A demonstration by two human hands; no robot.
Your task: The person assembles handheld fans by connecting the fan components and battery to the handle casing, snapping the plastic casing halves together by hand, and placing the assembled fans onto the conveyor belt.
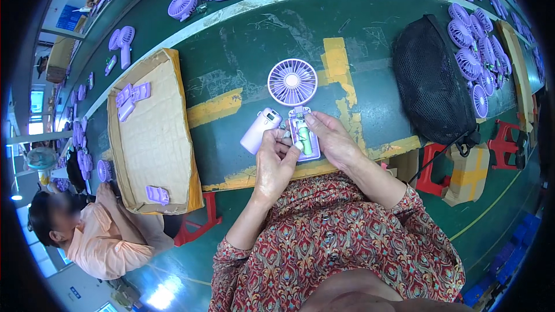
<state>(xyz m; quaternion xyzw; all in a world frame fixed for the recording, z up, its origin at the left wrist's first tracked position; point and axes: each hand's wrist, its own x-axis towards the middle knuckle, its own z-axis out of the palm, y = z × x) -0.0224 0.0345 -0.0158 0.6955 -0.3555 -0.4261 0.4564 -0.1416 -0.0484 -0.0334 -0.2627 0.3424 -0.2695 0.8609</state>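
Note:
A purple handheld fan (292,82) lies face up on the green bench in front of me, its round grille pointing away. Its handle is open, showing a green battery (304,133) and a small display board. My left hand (274,162) is closed at the handle's left edge, thumb by the lower end of the battery. On the other side my right hand (335,137) grips the handle, thumb near the board. A purple handle cover (261,130) with a dark display window lies just left of the fan, beside my left fingers.
To the left stands a shallow cardboard box (151,156) with a few purple plastic parts. A black mesh bag (430,81) sits at the right, beside a pile of purple fan heads (478,52). More fans line a conveyor (144,17) beyond. A co-worker (98,231) sits at the left.

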